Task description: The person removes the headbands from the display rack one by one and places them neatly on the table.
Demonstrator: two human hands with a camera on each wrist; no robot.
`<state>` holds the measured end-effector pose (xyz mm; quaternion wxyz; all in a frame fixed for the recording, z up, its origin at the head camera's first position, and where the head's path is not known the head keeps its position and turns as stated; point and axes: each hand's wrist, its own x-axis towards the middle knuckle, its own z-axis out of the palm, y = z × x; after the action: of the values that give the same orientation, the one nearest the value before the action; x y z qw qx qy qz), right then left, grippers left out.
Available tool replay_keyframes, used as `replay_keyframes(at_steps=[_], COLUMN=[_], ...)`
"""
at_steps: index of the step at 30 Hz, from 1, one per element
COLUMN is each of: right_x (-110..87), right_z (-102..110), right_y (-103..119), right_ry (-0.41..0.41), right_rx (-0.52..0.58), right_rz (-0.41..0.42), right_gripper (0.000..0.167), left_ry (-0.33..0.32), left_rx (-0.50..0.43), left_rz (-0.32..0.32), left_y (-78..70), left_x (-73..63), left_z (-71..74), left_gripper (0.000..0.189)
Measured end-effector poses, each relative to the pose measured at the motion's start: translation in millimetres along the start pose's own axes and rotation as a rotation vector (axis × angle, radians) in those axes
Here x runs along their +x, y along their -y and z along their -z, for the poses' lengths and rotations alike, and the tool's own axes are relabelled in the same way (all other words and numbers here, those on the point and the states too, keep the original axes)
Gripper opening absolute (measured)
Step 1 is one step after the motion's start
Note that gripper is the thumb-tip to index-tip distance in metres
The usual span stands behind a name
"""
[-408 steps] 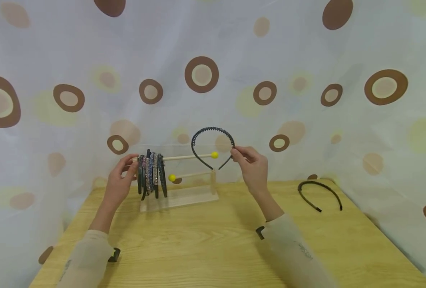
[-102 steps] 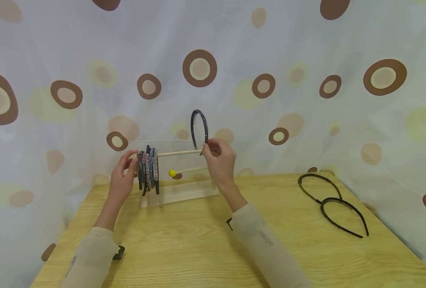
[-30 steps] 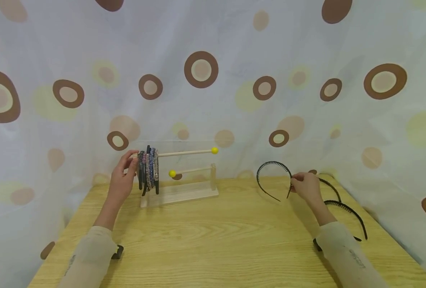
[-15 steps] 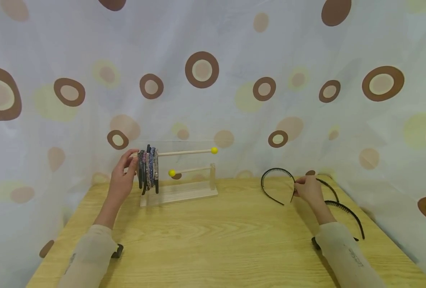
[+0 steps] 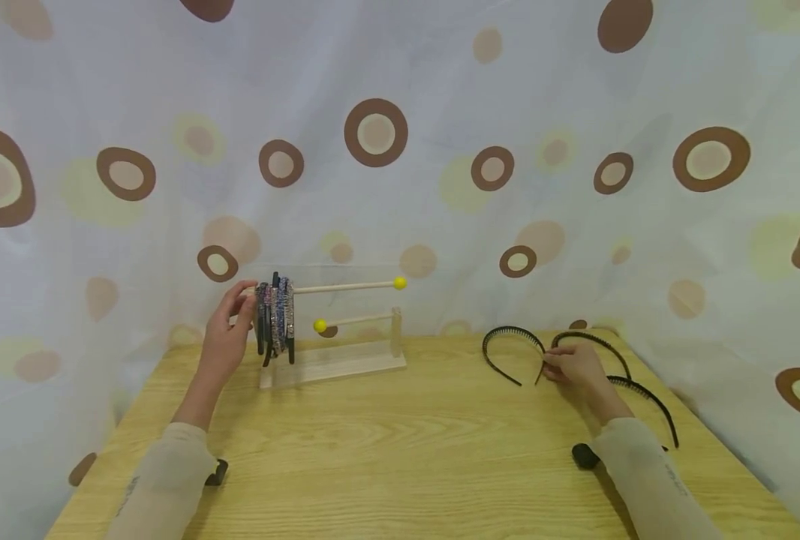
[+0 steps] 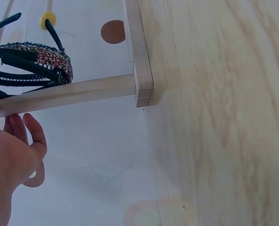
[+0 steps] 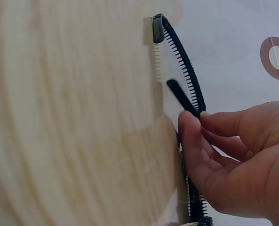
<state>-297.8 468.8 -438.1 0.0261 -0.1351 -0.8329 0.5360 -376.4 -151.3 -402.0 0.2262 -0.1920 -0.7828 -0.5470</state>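
Note:
My left hand (image 5: pixel 224 337) holds the post at the left end of a wooden headband stand (image 5: pixel 335 365); in the left wrist view its curled fingers are against the post (image 6: pixel 68 95). Several glittery headbands (image 5: pixel 280 319) hang bunched on the upper rod, close to this hand. At the right, my right hand (image 5: pixel 578 367) pinches one leg of a black toothed headband (image 5: pixel 508 328) low over the table. In the right wrist view, thumb and fingertips grip this headband (image 7: pixel 188 75) near its tip. Whether its far side touches the table, I cannot tell.
Two more dark headbands lie on the table (image 5: pixel 400 465) beside the right hand: one behind it (image 5: pixel 596 340), another (image 5: pixel 657 401) partly hidden by the wrist. Yellow balls cap the upper rod (image 5: pixel 400 283) and the lower rod (image 5: pixel 320 325). A patterned curtain (image 5: pixel 413 202) closes the back.
One dark headband has come to lie on the table at right. Another has left the upper rod in my right hand, moved right and lowered. My left hand stays at the post.

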Motion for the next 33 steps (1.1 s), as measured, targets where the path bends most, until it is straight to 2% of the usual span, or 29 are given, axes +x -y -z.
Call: replay_keyframes(at_steps=[6, 12, 14, 19, 21, 27, 33], right_x=[3.2, -0.9, -1.9, -4.9, -6.8, -9.2, -7.6], right_z=[-0.8, -0.6, -0.5, 0.3, 0.3, 0.4, -2.4], right_y=[-3.6, -0.5, -0.7, 1.6, 4.2, 13.7, 25.8], right_ry=[-0.058, -0.065, -0.063, -0.038, -0.027, -0.032, -0.041], right_rx=[-0.063, -0.213, -0.247, -0.259, -0.257, -0.352, -0.399], right_rz=[0.053, 0.114, 0.131, 0.171, 0.195, 0.276, 0.354], right_gripper=[0.036, 0.032, 0.031, 0.031, 0.031, 0.03, 0.032], left_ry=[-0.006, -0.006, 0.001, -0.002, -0.011, -0.02, -0.016], left_rx=[0.005, 0.005, -0.001, 0.0, 0.008, 0.009, 0.007], left_rz=[0.004, 0.003, 0.001, -0.002, -0.003, -0.002, -0.007], left_y=[-0.1, 0.0, -9.5, -6.9, 3.4, 4.3, 4.9], left_x=[-0.1, 0.4, -1.2, -1.2, 0.6, 0.5, 1.9], left_z=[1.5, 1.7, 2.3, 1.0, -0.4, -0.4, -0.8], left_gripper=[0.045, 0.043, 0.042, 0.042, 0.043, 0.041, 0.042])
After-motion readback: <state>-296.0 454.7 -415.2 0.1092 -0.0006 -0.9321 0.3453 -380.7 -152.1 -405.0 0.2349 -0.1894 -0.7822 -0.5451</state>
